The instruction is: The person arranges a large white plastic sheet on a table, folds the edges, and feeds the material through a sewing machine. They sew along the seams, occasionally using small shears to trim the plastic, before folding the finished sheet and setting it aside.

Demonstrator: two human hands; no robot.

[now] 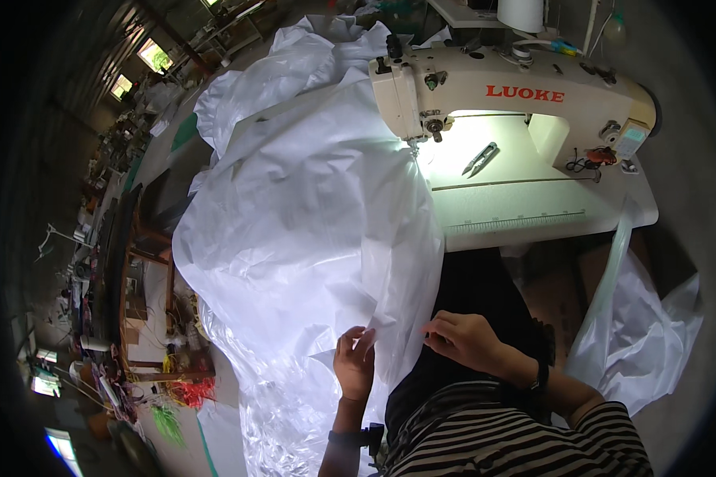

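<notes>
A large white plastic sheet (294, 215), crumpled and glossy, hangs over the front of the sewing machine's table and spreads down toward my lap. Its far part runs under the needle area of the white sewing machine (525, 87). My left hand (355, 367) pinches a fold near the sheet's lower right part between thumb and fingers. Across from it, my right hand (471, 340) is closed at the sheet's right edge, fingertips together on the material. Small thread snips (480, 160) lie on the lit machine bed, away from both hands.
A white thread cone (521, 14) stands behind the machine. More white plastic (640, 334) hangs off the table's right side. At left are a wooden frame (171, 302), red strands (195, 392) and green strands (168, 424) on the floor.
</notes>
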